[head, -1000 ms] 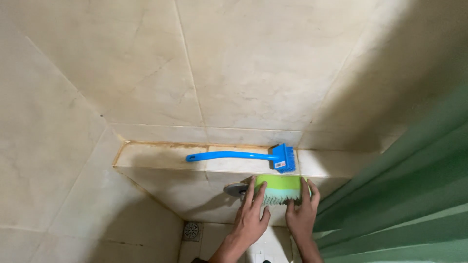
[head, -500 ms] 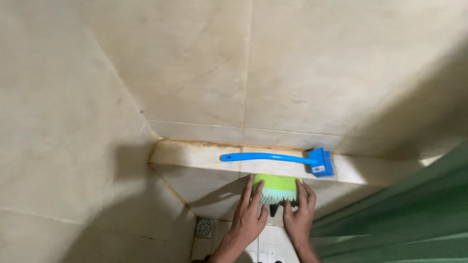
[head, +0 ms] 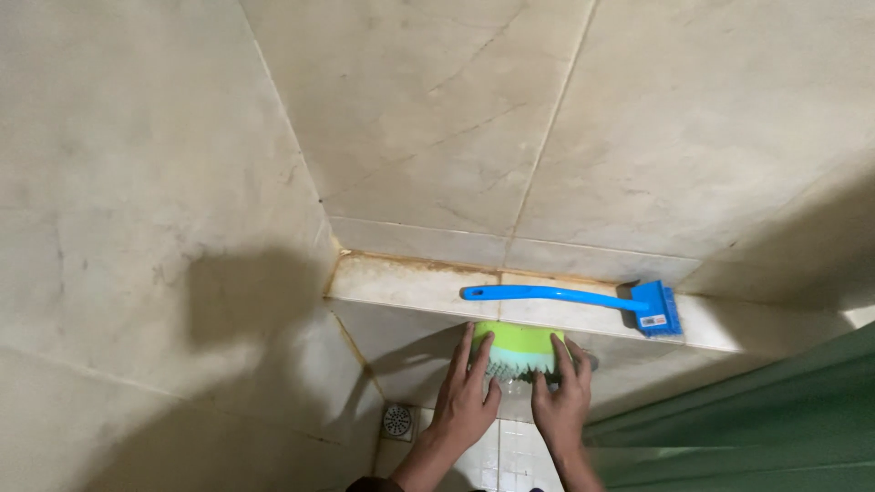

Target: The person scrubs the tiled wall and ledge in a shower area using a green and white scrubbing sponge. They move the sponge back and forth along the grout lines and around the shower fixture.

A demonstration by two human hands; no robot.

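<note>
The green scrubbing brush (head: 516,350) sits pressed against the tiled face just under the ledge (head: 401,282), and we see only its lime back and a strip of paler bristles, since our fingers cover its lower edge. Our left hand (head: 467,397) lies over the brush's left side with fingers spread and curled onto it; our right hand (head: 562,396) does the same on the right side, so both hands grip the brush between them. Our thumbs are hard to make out, and our forearms run off the bottom edge. A grey part pokes out just right of the brush, too hidden to identify.

On the ledge above, close to our hands but apart from them, lies 1 blue long-handled brush (head: 583,302), its head to the right. A round floor drain (head: 396,420) shows left of our left wrist. A green curtain (head: 756,419) fills the lower right corner, cut off by the frame. Dark shadow covers the left wall (head: 137,228).
</note>
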